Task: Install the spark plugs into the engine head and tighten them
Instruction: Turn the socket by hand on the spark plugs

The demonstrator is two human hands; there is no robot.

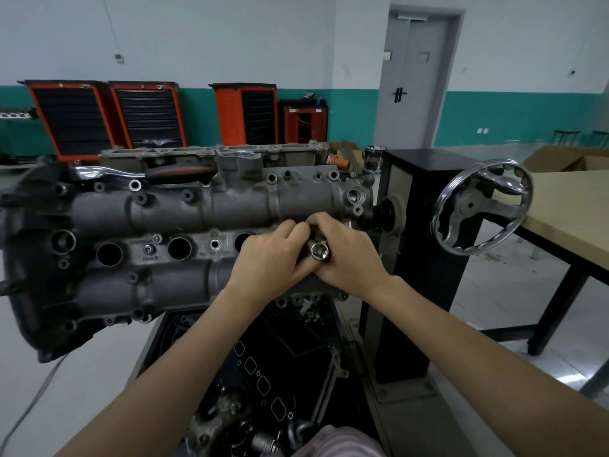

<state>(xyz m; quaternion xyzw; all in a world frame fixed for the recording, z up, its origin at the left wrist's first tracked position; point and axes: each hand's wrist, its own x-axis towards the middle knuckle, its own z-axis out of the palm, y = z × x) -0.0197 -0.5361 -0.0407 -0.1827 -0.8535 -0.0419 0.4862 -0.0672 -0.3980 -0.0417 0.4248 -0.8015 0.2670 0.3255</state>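
Observation:
The grey engine head (171, 209) sits on a stand, with round spark plug wells (179, 248) along its middle. My left hand (270, 258) and my right hand (342, 255) meet over the rightmost well. Together they hold a chrome socket (319, 251), its open hex end facing me. Fingers of both hands curl round its shaft. No spark plug shows; the hands hide the well below. A ratchet wrench with a dark handle (174, 173) lies on the head's far top edge.
A chrome handwheel (481, 206) on the black stand post (425, 258) is at the right. A wooden table (573, 212) stands further right. Below the head is a tray of gaskets and loose parts (263, 384). Orange tool carts (108, 117) line the back wall.

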